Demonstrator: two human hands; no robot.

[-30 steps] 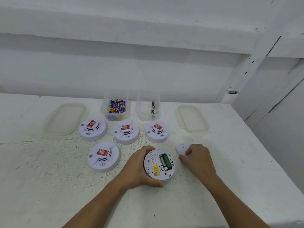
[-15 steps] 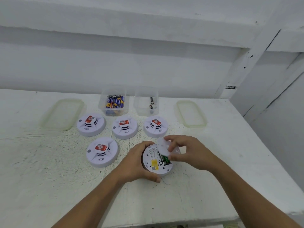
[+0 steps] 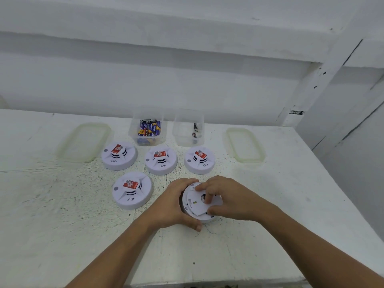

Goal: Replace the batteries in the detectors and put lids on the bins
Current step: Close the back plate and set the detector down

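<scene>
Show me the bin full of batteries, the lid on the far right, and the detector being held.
Bin full of batteries (image 3: 148, 129), head view, front wall.
Right lid (image 3: 245, 145), head view, flat centre.
Held detector (image 3: 196, 206), head view, back cover.

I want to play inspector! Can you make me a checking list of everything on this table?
Surface: white table, scuffed and speckled.
Job's things: upside-down detector in both hands; four detectors face up; battery bin fairly full; second bin holding two batteries; two lids lying off the bins.
Clutter: nothing seen.
Hands: left hand grips the rim; right hand presses the back cover.
Cables: nothing seen.
Surroundings: white wall.
</scene>
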